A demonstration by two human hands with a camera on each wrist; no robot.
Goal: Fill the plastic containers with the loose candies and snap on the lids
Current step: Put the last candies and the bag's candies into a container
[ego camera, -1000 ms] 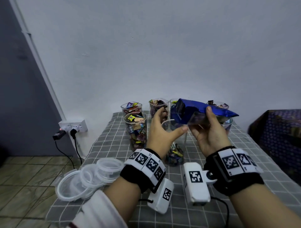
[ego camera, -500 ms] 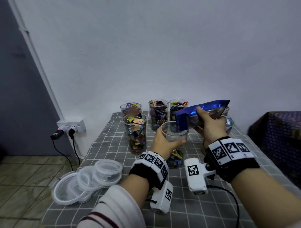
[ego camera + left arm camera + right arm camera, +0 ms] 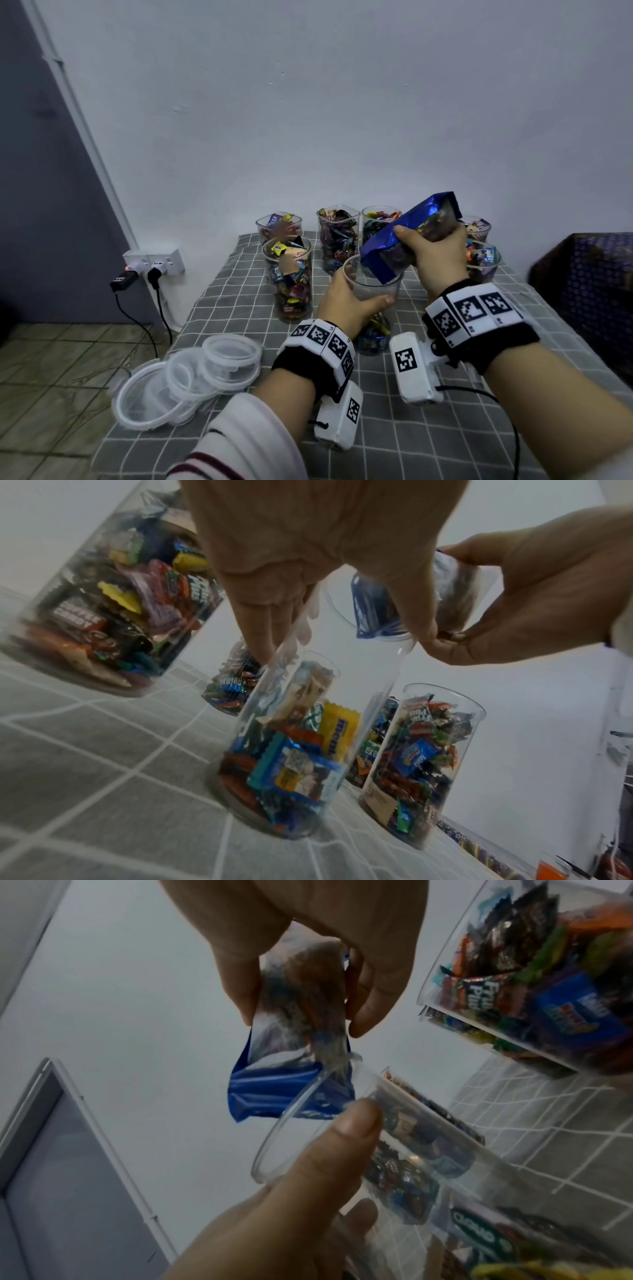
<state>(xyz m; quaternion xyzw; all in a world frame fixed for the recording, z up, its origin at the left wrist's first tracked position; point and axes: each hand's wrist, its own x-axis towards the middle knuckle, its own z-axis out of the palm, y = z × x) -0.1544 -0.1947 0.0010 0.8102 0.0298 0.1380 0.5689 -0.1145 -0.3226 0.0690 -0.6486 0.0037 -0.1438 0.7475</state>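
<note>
The light is soft, cool and rather dim, with no strong shadows on the white wall [image 3: 308, 102]. The head view is sharp in the middle, but straight lines bend near its edges. Both wrist views are blurred: the near left hand [image 3: 308, 547] and right hand [image 3: 308, 920] are out of focus and look washed out.

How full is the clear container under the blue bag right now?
Partly full. The container held by the left hand has wrapped candies only in its lower part; the upper part is empty beneath the bag.
</note>
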